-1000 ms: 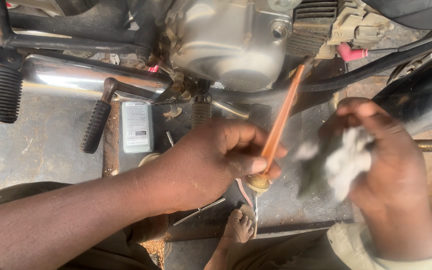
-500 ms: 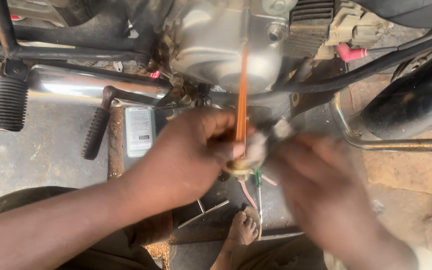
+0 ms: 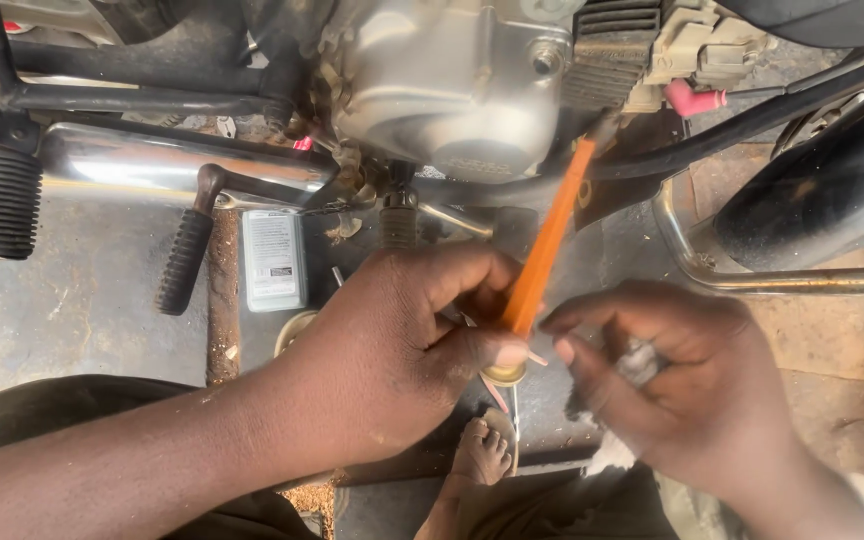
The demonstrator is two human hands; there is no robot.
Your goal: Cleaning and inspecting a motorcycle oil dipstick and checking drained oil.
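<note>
Head view, near edge: a bare foot [image 3: 484,455] on the concrete floor [image 3: 72,320], directly below the hands. Left hand [image 3: 402,350] has its fingers clamped on the lower end of an orange dipstick [image 3: 549,240], thumb pressed just above its brass-coloured cap [image 3: 504,375]. Right hand [image 3: 692,390] sits just beside it, fingers curled shut on a whitish rag [image 3: 637,362], thumb and forefinger pinched near the stick's base.

Dipstick sits between the hands, in front of the engine. Long axis runs diagonally: cap end low toward the person, free tip up and right toward the engine case [image 3: 452,90].

Risks, as judged: the grip is low and the blade long, so a hard wipe could flex or snap it; oily fingers could let it slip to the gritty floor. A grey oil bottle [image 3: 274,260] lies beyond, near the kick lever [image 3: 187,250].
</note>
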